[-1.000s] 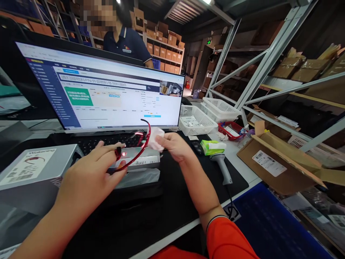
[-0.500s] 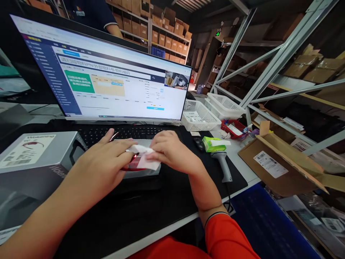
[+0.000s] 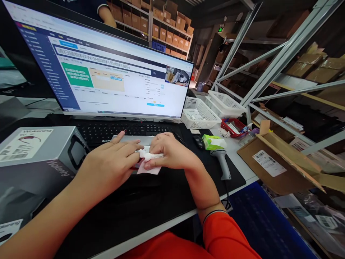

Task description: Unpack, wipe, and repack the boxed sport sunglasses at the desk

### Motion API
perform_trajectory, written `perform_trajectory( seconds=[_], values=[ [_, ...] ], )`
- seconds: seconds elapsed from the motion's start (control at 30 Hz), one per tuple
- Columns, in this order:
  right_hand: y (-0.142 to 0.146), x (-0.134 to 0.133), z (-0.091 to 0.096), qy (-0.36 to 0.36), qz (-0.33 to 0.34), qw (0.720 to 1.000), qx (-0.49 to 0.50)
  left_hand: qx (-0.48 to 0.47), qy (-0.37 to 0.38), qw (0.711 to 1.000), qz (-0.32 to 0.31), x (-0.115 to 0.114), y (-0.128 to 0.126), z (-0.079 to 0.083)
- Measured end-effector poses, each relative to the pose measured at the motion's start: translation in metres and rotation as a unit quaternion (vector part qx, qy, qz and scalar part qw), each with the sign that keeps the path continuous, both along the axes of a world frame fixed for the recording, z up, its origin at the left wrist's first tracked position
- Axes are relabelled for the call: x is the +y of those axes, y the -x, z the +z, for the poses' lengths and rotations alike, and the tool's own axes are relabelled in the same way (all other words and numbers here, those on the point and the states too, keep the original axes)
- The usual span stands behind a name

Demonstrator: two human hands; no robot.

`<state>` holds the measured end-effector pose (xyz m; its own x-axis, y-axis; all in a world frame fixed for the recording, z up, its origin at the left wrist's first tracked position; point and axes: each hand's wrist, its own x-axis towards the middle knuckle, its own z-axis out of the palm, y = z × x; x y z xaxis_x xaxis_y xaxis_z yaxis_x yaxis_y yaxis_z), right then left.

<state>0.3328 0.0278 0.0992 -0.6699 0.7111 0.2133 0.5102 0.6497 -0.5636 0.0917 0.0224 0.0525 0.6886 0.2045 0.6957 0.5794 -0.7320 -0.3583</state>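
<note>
A crumpled white tissue (image 3: 150, 166) is pinched in my right hand (image 3: 172, 151), its fingers bent around it. It presses on a glossy red item (image 3: 134, 168), of which only a sliver shows. My left hand (image 3: 111, 158) reaches in from the left, back up, index finger and hidden thumb closed at the red item's left end, other fingers spread over it. Below both hands lies a grey flat box or tray (image 3: 118, 137), mostly covered. Left of them stands a grey carton (image 3: 64, 151) marked Wakening, its label picturing a red curved device.
A monitor (image 3: 129, 86) and keyboard (image 3: 99, 131) are in front. At right lie a mouse (image 3: 198, 142), green tissue pack (image 3: 212, 142) and barcode scanner (image 3: 223, 163). Beyond are white baskets (image 3: 202, 122), a red basket (image 3: 233, 129) and an open cardboard box (image 3: 280, 162). A co-worker's arm (image 3: 106, 15) shows behind the monitor.
The tissue is more bunched and now covers most of the red item. My left hand has moved slightly right, nearer my right hand. The view has shifted a little.
</note>
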Motion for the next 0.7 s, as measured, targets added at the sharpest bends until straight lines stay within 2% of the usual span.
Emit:
perform_trajectory(
  seconds=[0.13,0.23,0.37,0.47,0.53,0.63,0.7],
  values=[
    [-0.025,0.005,0.011,0.026,0.039,0.999,-0.01,0.0,0.029,0.999,-0.019,0.0,0.005,0.004],
    [-0.021,-0.002,0.012,0.006,0.04,0.999,-0.033,0.004,0.048,0.998,-0.048,0.002,0.004,0.001],
    [0.017,-0.02,0.001,-0.055,-0.067,0.995,-0.049,0.01,0.04,0.998,-0.039,0.005,0.0,-0.004],
    [0.036,-0.023,-0.005,-0.089,-0.127,0.988,-0.028,-0.004,0.024,1.0,-0.008,0.005,0.007,0.002],
    [0.032,-0.018,-0.003,-0.083,-0.09,0.992,-0.017,-0.012,0.028,0.999,-0.014,0.004,0.015,0.01],
    [0.01,-0.007,0.003,-0.056,0.01,0.998,-0.015,-0.022,0.051,0.997,-0.045,0.0,0.025,0.02],
    [-0.003,-0.004,0.006,-0.044,0.053,0.998,-0.002,-0.033,0.077,0.995,-0.055,-0.001,0.029,0.022]
  ],
)
